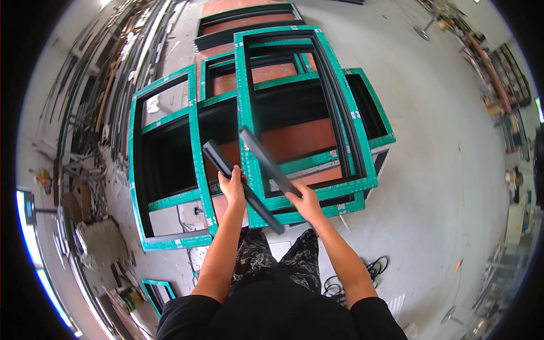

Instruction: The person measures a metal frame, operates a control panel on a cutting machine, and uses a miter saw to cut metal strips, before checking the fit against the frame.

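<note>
My left hand (232,187) is closed round a dark grey profile strip (260,211), which runs on a slant from upper left to lower right. A second dark strip (265,158) is gripped near its lower end by my right hand (305,202), its far end pointing up and left. Both strips hang over a stack of window frames with green protective film. Beneath the right strip lies the topmost frame (354,113), tall and black inside. To the left of my left hand rests another green-covered frame (196,133).
More frames (246,22) lie on reddish boards at the far end. Long metal profiles (122,68) are heaped along the left side. A coiled black cable (377,267) is on the grey floor near my right elbow. A small green frame (158,292) sits at lower left.
</note>
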A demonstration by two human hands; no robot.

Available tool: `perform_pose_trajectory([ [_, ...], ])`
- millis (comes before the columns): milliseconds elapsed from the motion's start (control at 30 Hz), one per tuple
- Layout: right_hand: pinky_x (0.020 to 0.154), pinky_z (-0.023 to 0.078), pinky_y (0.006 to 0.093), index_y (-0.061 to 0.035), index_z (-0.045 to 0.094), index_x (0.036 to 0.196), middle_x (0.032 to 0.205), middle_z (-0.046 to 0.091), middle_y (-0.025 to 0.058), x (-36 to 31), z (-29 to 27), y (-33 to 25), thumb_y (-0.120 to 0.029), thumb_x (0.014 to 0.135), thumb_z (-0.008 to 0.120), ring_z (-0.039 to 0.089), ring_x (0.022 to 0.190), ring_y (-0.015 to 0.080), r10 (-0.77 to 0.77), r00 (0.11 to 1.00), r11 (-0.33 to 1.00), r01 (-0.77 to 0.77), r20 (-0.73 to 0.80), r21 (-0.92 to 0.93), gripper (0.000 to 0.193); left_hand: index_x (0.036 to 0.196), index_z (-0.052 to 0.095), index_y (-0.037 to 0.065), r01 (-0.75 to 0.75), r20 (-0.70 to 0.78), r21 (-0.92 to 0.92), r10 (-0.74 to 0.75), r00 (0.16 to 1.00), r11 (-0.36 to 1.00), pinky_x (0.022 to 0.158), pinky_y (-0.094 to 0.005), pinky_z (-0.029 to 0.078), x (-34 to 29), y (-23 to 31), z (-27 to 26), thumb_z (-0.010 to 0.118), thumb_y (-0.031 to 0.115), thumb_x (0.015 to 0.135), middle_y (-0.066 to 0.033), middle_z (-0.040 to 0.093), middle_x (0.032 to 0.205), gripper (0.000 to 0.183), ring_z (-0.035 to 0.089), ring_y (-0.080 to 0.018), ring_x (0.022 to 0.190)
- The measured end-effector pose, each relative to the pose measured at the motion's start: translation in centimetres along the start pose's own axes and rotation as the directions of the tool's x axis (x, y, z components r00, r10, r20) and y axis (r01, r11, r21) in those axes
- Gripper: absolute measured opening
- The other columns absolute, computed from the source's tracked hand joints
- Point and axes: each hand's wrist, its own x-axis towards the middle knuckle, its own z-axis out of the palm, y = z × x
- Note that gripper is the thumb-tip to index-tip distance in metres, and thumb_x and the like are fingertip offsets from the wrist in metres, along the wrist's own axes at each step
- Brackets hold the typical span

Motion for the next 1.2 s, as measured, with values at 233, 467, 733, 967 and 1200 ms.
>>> perform_pose_trajectory([
  [233, 0.074, 0.050, 0.0343, -0.0015, 0.061, 0.115, 0.093, 0.066, 0.0161, -3.3, -5.3, -2.7, -0.026, 0.089, 0.069, 0.065, 0.084, 0.0303, -0.223, 0.975, 0.975, 0.223, 0.004, 0.003, 0.036, 0.097, 0.060, 0.003, 0.176, 0.169, 0.254, -0.223, 0.960, 0.951, 0.054, -0.0253, 0.047, -11.1, 2.9, 7.7, 0.081, 0.023, 0.080, -0.0040, 0.065, 0.076, 0.034, 0.057, -0.0110, 0.060],
  [467, 0.070, 0.049, 0.0380, 0.0016, 0.067, 0.104, 0.089, 0.067, 0.0197, -3.7, -10.6, 0.5, -0.025, 0.093, 0.064, 0.065, 0.081, 0.0337, -0.152, 0.984, 0.984, 0.160, 0.091, -0.084, 0.029, 0.085, 0.064, 0.006, 0.155, 0.083, 0.166, -0.170, 0.982, 0.974, 0.055, -0.0245, 0.045, -12.0, 2.3, 9.2, 0.073, 0.021, 0.085, 0.0002, 0.061, 0.072, 0.018, 0.055, -0.0088, 0.060],
  [733, 0.063, 0.045, 0.0326, 0.0014, 0.067, 0.100, 0.075, 0.063, 0.0065, -3.2, -26.1, 2.3, -0.029, 0.090, 0.067, 0.058, 0.073, 0.0127, 0.304, 0.892, 0.949, -0.252, 0.334, -0.191, 0.032, 0.109, 0.062, -0.005, -0.158, 0.074, 0.032, 0.155, 0.985, 0.987, 0.083, -0.0321, 0.050, 0.1, 16.7, 2.7, 0.057, 0.031, 0.093, -0.0110, 0.064, 0.091, 0.040, 0.060, -0.0193, 0.087],
  [967, 0.064, 0.046, 0.0440, -0.0058, 0.064, 0.100, 0.082, 0.064, 0.0127, 3.7, -24.4, 0.4, -0.033, 0.083, 0.070, 0.060, 0.077, 0.0343, -0.094, 0.898, 0.727, 0.357, 0.429, -0.587, 0.033, 0.115, 0.064, 0.002, -0.343, 0.259, 0.379, 0.257, 0.931, 0.859, 0.078, -0.0257, 0.049, -0.7, 22.1, 2.2, 0.068, 0.012, 0.087, -0.0062, 0.068, 0.091, 0.031, 0.063, -0.0122, 0.084],
  [1200, 0.078, 0.044, 0.0430, -0.0097, 0.064, 0.106, 0.092, 0.066, 0.0085, 9.4, -17.6, 3.4, -0.029, 0.084, 0.068, 0.060, 0.090, 0.0300, -0.184, 0.767, 0.566, 0.594, 0.615, -0.572, 0.030, 0.112, 0.065, 0.011, -0.392, 0.441, 0.897, -0.360, 0.822, 0.204, 0.078, -0.0438, 0.054, -9.5, 7.1, 6.0, 0.074, 0.013, 0.068, -0.0150, 0.068, 0.097, 0.045, 0.065, -0.0367, 0.089],
])
